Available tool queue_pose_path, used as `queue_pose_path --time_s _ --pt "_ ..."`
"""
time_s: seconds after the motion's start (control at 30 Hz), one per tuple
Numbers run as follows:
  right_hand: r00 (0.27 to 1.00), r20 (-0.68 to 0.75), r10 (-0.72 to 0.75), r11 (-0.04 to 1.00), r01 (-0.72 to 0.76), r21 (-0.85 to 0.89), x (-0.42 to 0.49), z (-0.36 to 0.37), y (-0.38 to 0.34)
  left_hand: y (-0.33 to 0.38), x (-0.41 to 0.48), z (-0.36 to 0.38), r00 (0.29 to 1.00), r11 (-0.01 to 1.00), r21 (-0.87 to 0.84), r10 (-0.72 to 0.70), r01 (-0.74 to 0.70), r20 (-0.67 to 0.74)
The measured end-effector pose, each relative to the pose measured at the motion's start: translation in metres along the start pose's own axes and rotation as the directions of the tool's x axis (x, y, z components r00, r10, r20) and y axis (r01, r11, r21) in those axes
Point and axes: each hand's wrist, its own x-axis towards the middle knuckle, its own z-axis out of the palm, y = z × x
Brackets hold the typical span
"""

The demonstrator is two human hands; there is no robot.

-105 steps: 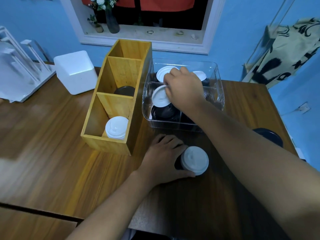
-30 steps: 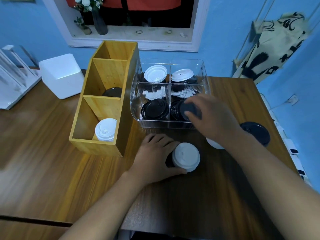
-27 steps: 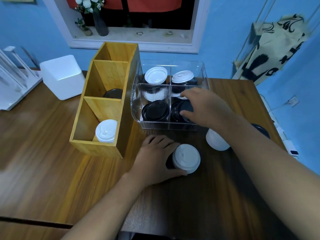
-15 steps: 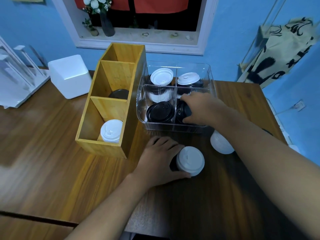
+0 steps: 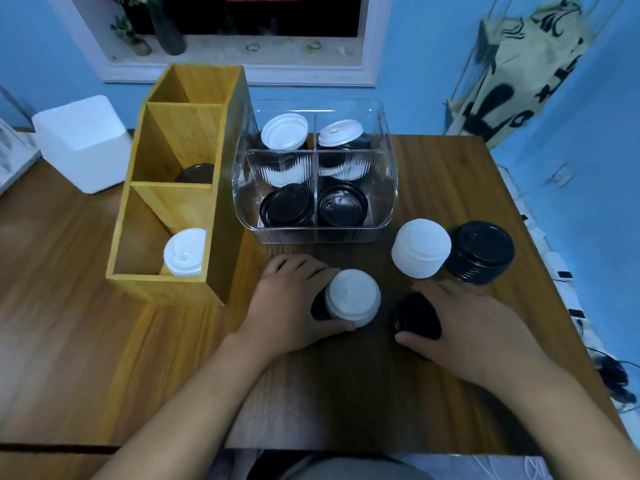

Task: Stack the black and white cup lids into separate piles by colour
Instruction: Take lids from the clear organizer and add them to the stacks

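Note:
My left hand (image 5: pixel 291 303) rests on the table, curled around a mixed stack with a white lid (image 5: pixel 353 297) on top and black underneath. My right hand (image 5: pixel 464 323) grips a black lid (image 5: pixel 415 315) near the table surface. Behind it stand a white lid pile (image 5: pixel 420 247) and a black lid pile (image 5: pixel 481 252). The clear bin (image 5: pixel 384 216) holds two black lids (image 5: pixel 289 206) in its front cells and two white lids (image 5: pixel 285 130) on black ones in the back cells.
A wooden three-cell organiser (image 5: pixel 166 202) stands left of the bin, with a white lid (image 5: pixel 185 251) in the near cell and a dark lid (image 5: pixel 194 173) in the middle. A white box (image 5: pixel 81 140) sits far left. The table's right edge (image 5: pixel 540 271) is close.
My right hand has come out of the clear bin's front right cell with a black lid and moved down to the table near the front. My left hand stayed put.

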Motion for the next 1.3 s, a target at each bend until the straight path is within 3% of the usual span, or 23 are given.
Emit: queue_pose_path --time_s 0.17,0.33,0.4,0.5,0.6,0.67,0.8,1.0,1.2,1.3 --pt "0.992 -0.074 0.100 0.995 -0.099 0.013 -0.008 0.033 0.017 0.000 0.001 0.001 1.000 1.000 0.017 -0.014 0.014 0.021" --pt "0.988 0.004 -0.153 0.950 0.147 0.275 -0.019 0.037 0.043 0.001 -0.001 0.001 1.000 1.000 -0.013 -0.004 0.004 0.007" --pt "0.974 0.043 -0.221 0.939 0.200 0.281 -0.018 0.040 0.047 0.001 -0.003 -0.003 1.000 0.998 -0.059 0.013 -0.013 0.001" --pt "0.987 -0.038 -0.159 0.967 0.163 0.198 -0.017 0.048 0.043 -0.002 -0.007 -0.015 0.998 0.975 -0.215 0.040 -0.049 -0.045" --pt "0.993 -0.117 -0.024 0.995 0.035 0.096 -0.019 0.053 0.031 -0.010 -0.015 -0.021 0.996 0.936 -0.348 0.019 -0.049 -0.091" --pt "0.993 -0.113 -0.023 0.990 0.038 0.136 -0.023 0.059 0.030 -0.016 -0.023 -0.021 0.995 0.923 -0.385 -0.012 -0.028 -0.102" --pt "0.981 -0.121 -0.152 0.933 0.183 0.309 -0.031 0.064 0.041 -0.025 -0.043 -0.012 0.991 0.905 -0.419 -0.111 0.071 -0.072" --pt "0.967 -0.212 -0.139 0.892 0.215 0.397 -0.032 0.071 0.043 -0.032 -0.051 -0.005 0.961 0.832 -0.486 -0.266 0.267 0.071" --pt "0.950 -0.264 -0.164 0.793 0.286 0.537 -0.034 0.033 0.014 -0.039 -0.051 -0.011 0.963 0.841 -0.470 -0.251 0.267 0.097" --pt "0.932 -0.286 -0.222 0.817 0.338 0.468 -0.008 0.011 -0.019 -0.041 -0.053 -0.011 0.963 0.853 -0.449 -0.253 0.266 0.089"
